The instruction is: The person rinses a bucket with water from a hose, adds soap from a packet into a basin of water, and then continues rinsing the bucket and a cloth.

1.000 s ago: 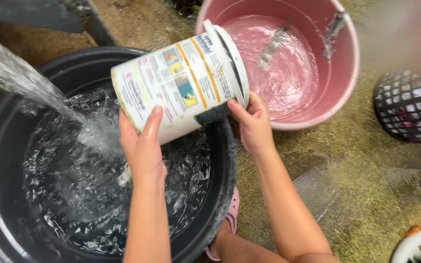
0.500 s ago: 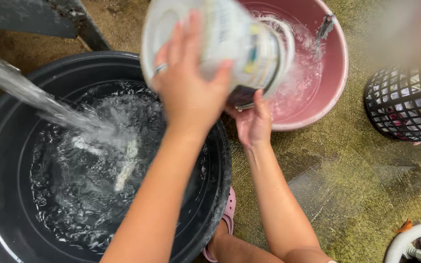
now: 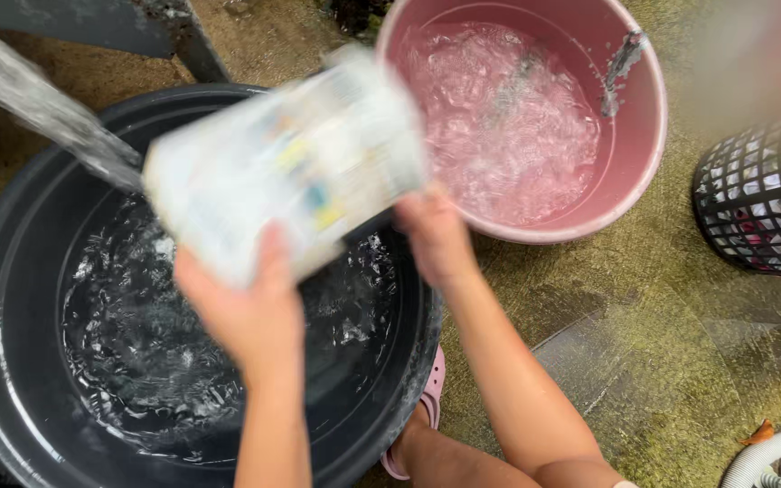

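A white plastic bucket (image 3: 286, 163) with a coloured printed label lies tilted on its side over the big black tub (image 3: 11, 226), blurred by motion. My left hand (image 3: 246, 312) grips its underside near the closed end. My right hand (image 3: 434, 237) holds it at the rim end, close to the pink basin (image 3: 648, 136). The pink basin holds churning, bubbly water. A stream of water (image 3: 38, 104) falls from the upper left and meets the bucket's bottom end above the black tub's rippling water.
A black mesh basket (image 3: 761, 208) with cloth inside stands at the right. A white hose (image 3: 770, 452) curls at the bottom right corner. A pink sandal (image 3: 427, 407) shows beside the tub on the wet, mossy concrete floor. A dark metal frame (image 3: 137, 23) crosses the top left.
The bucket was tipped up and emptied into the pink basin, then swung back left over the black tub. My left hand moved from on top of it to underneath.
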